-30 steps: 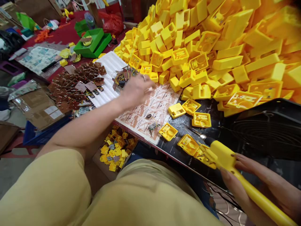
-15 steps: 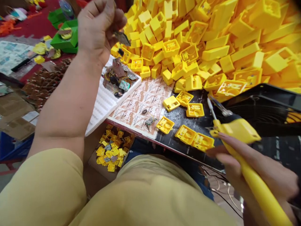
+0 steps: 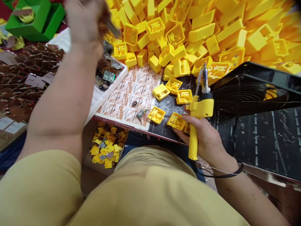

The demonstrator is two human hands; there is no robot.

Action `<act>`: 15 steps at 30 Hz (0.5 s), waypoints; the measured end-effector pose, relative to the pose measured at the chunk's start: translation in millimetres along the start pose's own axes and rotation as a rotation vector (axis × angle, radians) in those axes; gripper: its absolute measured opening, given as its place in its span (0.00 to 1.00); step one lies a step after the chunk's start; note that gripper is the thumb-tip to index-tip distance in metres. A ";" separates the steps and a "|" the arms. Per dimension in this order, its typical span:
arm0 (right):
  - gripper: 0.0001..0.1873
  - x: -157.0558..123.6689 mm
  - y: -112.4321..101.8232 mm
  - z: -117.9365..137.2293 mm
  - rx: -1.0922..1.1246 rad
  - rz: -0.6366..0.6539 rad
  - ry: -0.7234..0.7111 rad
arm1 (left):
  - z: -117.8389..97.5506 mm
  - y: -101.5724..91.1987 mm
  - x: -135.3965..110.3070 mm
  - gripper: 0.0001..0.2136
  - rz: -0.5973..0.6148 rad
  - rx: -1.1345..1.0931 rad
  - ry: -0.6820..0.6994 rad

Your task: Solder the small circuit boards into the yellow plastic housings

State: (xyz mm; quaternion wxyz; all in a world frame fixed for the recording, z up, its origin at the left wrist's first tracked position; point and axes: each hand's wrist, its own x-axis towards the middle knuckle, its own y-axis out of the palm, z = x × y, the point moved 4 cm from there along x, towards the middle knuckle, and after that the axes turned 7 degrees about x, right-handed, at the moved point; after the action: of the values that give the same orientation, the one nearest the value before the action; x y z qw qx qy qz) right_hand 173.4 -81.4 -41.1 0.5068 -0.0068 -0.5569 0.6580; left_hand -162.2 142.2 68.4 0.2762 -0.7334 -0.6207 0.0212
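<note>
My right hand (image 3: 207,135) is wrapped round a yellow soldering gun (image 3: 201,108), its metal tip and thin feed tube pointing away from me. Its fingertips also touch a yellow plastic case half (image 3: 176,121) at the table's front edge; another half beside that one is mostly hidden. At the upper left, my left hand (image 3: 90,23) is smeared by motion. A grey, flat circuit board (image 3: 113,29) sticks out from its closed fingers. Below it stands a white foam tray (image 3: 110,89) of boards and wired parts. Another small circuit board (image 3: 142,113) lies beside an open case half (image 3: 156,115).
Yellow cases (image 3: 155,28) are heaped across the back. A black fan (image 3: 244,91) stands at right. Brown circuit boards (image 3: 35,78) and green boxes (image 3: 35,22) are at left. Below the table, a carton holds yellow pieces (image 3: 107,147). A small dark round part (image 3: 134,103) lies on printed sheets.
My right hand has moved left with the soldering gun, which now points more upright, and its fingers reach the case halves. My left hand has moved slightly up and left. The view has shifted.
</note>
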 end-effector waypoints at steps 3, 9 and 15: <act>0.25 4.3 8.6 0.9 0.014 -0.025 -0.002 | -1.1 11.3 -17.1 0.33 -0.289 -0.166 -0.054; 0.27 25.4 8.6 10.1 0.040 -0.054 -0.051 | -43.3 74.2 -54.8 0.19 0.060 -0.142 -0.075; 0.19 14.5 -44.7 15.6 0.084 -0.221 -0.099 | -46.0 166.2 -116.9 0.05 0.726 0.540 0.086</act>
State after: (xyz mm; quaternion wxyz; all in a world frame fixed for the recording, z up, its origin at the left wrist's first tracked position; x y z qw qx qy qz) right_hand 186.9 -88.9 5.9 0.5480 0.1080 -0.5505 0.6204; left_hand -22.3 4.2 -0.8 0.4578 -0.8053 -0.2838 0.2475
